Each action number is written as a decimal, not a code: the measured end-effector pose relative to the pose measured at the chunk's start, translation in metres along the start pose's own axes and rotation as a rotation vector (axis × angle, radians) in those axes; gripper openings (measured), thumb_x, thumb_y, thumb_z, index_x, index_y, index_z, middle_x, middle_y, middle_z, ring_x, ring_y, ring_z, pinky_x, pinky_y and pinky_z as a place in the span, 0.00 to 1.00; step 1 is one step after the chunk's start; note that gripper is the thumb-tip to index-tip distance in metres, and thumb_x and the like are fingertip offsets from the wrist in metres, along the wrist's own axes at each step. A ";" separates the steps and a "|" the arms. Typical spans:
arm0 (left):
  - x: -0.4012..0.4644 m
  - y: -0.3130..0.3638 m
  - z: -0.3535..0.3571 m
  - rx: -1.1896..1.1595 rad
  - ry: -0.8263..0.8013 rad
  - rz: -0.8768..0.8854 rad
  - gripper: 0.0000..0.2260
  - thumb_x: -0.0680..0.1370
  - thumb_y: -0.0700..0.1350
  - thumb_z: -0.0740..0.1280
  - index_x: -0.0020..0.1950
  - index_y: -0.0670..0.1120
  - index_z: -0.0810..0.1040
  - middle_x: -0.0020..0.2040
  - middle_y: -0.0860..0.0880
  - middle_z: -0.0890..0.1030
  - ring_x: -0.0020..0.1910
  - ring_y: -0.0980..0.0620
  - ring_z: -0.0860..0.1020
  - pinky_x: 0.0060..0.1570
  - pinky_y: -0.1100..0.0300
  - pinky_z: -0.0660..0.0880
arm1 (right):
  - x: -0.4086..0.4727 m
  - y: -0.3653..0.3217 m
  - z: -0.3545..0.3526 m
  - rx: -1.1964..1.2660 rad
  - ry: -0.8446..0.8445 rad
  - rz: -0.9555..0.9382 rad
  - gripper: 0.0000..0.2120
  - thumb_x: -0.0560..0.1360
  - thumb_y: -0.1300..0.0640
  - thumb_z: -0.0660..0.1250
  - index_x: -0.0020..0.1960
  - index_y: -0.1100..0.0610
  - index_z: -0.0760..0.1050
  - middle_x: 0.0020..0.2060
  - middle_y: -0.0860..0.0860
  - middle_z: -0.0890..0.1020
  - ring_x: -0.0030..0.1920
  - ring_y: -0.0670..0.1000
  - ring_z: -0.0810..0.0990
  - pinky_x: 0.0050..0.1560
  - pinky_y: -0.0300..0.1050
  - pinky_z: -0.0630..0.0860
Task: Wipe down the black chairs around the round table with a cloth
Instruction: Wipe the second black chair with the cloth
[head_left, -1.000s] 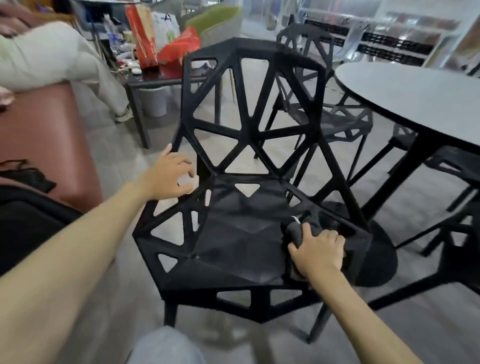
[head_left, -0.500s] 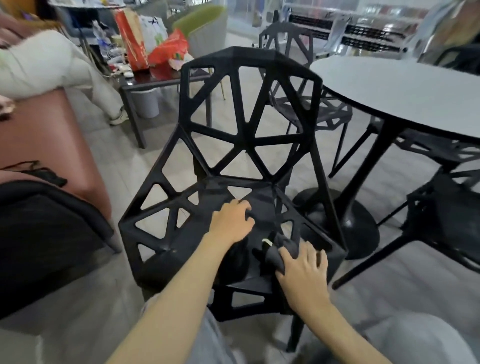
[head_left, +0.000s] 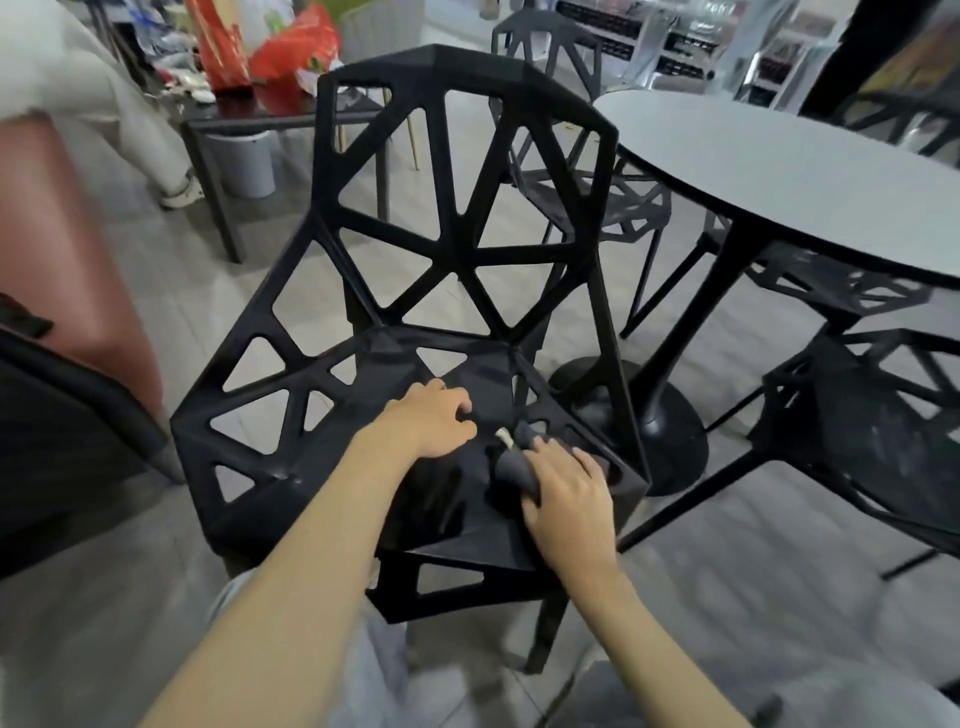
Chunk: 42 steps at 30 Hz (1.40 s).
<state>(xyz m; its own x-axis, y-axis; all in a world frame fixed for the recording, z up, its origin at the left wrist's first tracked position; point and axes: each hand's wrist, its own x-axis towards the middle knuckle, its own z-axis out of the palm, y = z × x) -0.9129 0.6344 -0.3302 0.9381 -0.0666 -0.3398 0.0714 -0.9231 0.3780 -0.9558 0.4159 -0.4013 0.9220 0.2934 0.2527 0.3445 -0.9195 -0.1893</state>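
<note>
Cloth (head_left: 511, 462): largely hidden beneath right hand (head_left: 569, 499). Round counter (head_left: 810, 171): cut off at 3 o'clock edge. Far clutter at 11 o'clock: blurred.

Hands (head_left: 563, 491) with cloth (head_left: 511, 464) on chair (head_left: 441, 234)
</note>
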 end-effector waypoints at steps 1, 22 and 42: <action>0.005 0.000 -0.001 0.008 -0.016 -0.004 0.19 0.84 0.54 0.61 0.75 0.53 0.71 0.75 0.47 0.68 0.75 0.42 0.65 0.70 0.43 0.65 | -0.016 0.000 0.001 0.035 -0.006 -0.090 0.24 0.66 0.60 0.74 0.63 0.54 0.81 0.64 0.50 0.82 0.67 0.50 0.78 0.75 0.47 0.65; 0.018 -0.015 0.008 0.104 -0.176 -0.024 0.30 0.84 0.53 0.61 0.85 0.56 0.52 0.82 0.45 0.59 0.81 0.40 0.55 0.76 0.38 0.61 | -0.033 0.079 -0.038 -0.121 0.064 -0.266 0.26 0.70 0.66 0.75 0.66 0.53 0.80 0.69 0.48 0.79 0.72 0.49 0.74 0.76 0.50 0.65; 0.019 -0.012 0.002 0.168 -0.175 0.008 0.29 0.85 0.57 0.60 0.84 0.56 0.53 0.82 0.45 0.58 0.81 0.40 0.57 0.75 0.40 0.59 | 0.031 0.027 -0.011 -0.251 0.077 0.021 0.23 0.65 0.68 0.73 0.59 0.58 0.83 0.61 0.55 0.84 0.62 0.56 0.81 0.65 0.53 0.73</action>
<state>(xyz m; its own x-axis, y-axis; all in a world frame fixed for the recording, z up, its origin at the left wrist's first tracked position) -0.8965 0.6436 -0.3429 0.8642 -0.1255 -0.4873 -0.0070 -0.9713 0.2378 -0.9197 0.3970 -0.3876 0.9089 0.2621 0.3243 0.2625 -0.9640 0.0434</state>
